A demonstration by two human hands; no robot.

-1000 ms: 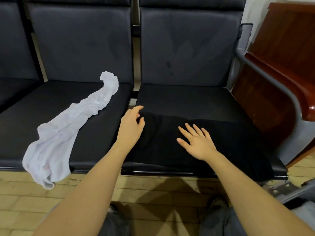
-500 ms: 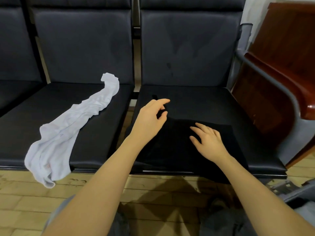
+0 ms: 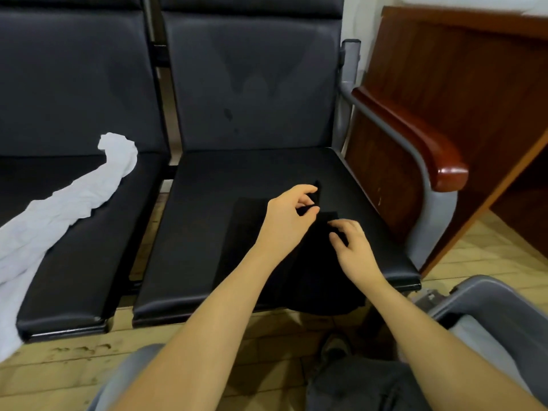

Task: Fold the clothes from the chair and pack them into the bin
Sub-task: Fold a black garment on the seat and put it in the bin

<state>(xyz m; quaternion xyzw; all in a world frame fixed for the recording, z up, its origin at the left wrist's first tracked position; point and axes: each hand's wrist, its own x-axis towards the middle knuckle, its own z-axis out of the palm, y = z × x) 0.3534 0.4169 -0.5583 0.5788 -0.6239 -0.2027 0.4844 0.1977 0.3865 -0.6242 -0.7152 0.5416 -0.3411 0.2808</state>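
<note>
**Black cloth on the chair seat**

Black cloth [image 3: 252,232] lies on the right chair seat [image 3: 192,232], with its front edge hanging over. The left hand [image 3: 286,215] pinches a black piece of it. The right hand [image 3: 353,247] rests on the cloth, fingers bent, holding nothing. A white cloth [image 3: 59,209] lies on the next seat [image 3: 89,256].

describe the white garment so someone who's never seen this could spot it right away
Find the row of black padded seats; the white garment lies crumpled in a long strip across the left one, its end hanging over the front edge. It is untouched, unlike the black garment under both hands on the next seat.
</note>
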